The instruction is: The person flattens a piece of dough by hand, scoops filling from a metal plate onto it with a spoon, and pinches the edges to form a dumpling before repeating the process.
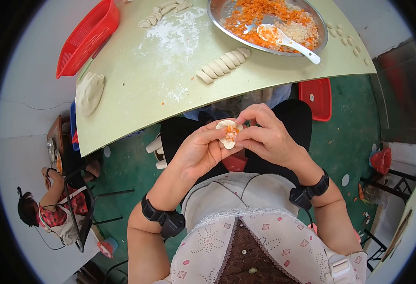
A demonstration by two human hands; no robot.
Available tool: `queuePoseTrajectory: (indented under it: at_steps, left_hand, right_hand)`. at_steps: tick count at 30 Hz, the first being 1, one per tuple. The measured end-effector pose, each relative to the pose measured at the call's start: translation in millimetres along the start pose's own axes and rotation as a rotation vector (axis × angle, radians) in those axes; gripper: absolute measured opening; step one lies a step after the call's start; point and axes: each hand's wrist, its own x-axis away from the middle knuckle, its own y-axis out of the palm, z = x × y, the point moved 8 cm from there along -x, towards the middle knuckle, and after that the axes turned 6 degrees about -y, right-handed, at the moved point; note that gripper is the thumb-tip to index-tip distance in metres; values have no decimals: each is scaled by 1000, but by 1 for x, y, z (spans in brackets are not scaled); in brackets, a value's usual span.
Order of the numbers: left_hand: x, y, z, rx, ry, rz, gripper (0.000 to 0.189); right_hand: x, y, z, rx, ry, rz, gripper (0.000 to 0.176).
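Observation:
A round dumpling wrapper (228,142) with orange and white chopped filling lies open across the fingers of my left hand (199,147). The left thumb presses by the filling. My right hand (269,137) pinches the wrapper's right edge between thumb and fingers. Both hands are above my lap, just in front of the table edge. On the pale green table (137,102), a row of cut dough pieces (223,66) lies nearest to them. Behind stands a metal tray (211,14) of chopped filling, with a white spoon (288,42) resting in it.
A dough lump (90,93) and a red plastic basket (87,40) sit at the table's left. Flour (174,33) dusts the middle; small dough pieces (344,41) lie at right. A red basin (315,98) is under the table. Another person (63,203) sits at far left.

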Motion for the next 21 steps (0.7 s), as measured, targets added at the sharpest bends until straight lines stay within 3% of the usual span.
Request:
queuePoseTrajectory:
  at_steps: [6, 15, 21]
  left_hand:
    - [0, -1, 1, 25, -5, 18, 28]
    - [0, -1, 1, -71, -2, 35, 23]
    - [-2, -4, -1, -75, -7, 27, 21]
  right_hand:
    - [1, 1, 0, -55, 43, -10, 18]
    - [-7, 0, -9, 33, -47, -83, 15]
    - [-3, 5, -8, -3, -64, -27, 14]
